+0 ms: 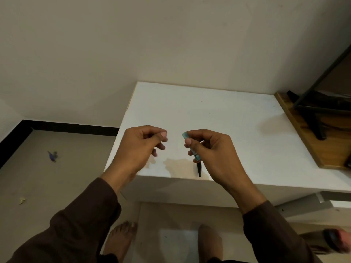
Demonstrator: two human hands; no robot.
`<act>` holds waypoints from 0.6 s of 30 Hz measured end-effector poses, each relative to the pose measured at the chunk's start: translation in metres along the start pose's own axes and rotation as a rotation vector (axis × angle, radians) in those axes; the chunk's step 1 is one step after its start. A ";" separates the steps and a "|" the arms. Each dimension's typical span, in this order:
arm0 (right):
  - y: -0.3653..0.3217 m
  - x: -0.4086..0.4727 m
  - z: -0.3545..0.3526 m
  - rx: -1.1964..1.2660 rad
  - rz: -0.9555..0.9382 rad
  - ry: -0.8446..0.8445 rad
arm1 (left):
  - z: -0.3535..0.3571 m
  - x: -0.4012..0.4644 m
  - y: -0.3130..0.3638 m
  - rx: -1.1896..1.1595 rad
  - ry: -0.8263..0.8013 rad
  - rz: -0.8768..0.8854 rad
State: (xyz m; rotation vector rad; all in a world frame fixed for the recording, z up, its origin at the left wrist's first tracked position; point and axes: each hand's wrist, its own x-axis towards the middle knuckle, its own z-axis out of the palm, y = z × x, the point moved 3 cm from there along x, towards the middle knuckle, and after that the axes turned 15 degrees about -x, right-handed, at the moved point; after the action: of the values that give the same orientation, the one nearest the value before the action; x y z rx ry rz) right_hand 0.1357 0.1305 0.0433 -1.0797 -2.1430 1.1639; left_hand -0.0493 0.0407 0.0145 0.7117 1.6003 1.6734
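My right hand [210,149] hovers over the front of a white table [218,114] and pinches a small light-blue folded strip [187,138] between thumb and fingers. A dark pen [199,168] also sticks down out of that hand, its tip near the table's front edge. My left hand [140,147] floats a short way to the left, fingers curled with thumb and forefinger close together; I cannot make out anything held in it.
A wooden board [303,133] with a black stand [315,118] sits at the table's right end. On the floor left lie a purple scrap [52,155] and a yellowish scrap [22,200]. My bare feet [121,242] stand below the table; a sandal [336,242] lies at right.
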 end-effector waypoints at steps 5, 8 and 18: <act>-0.008 -0.001 -0.004 -0.192 -0.098 0.069 | 0.025 -0.011 0.001 -0.317 -0.277 -0.121; -0.010 -0.002 -0.006 -0.242 -0.131 0.087 | 0.027 -0.013 0.005 -0.375 -0.314 -0.120; -0.021 -0.003 -0.011 -0.314 -0.201 0.107 | 0.027 -0.014 0.008 -0.410 -0.316 -0.167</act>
State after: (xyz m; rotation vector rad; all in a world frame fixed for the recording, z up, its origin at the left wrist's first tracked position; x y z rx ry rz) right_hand 0.1365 0.1264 0.0665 -0.9990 -2.3360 0.6797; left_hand -0.0206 0.0459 0.0255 0.5774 1.0259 1.6045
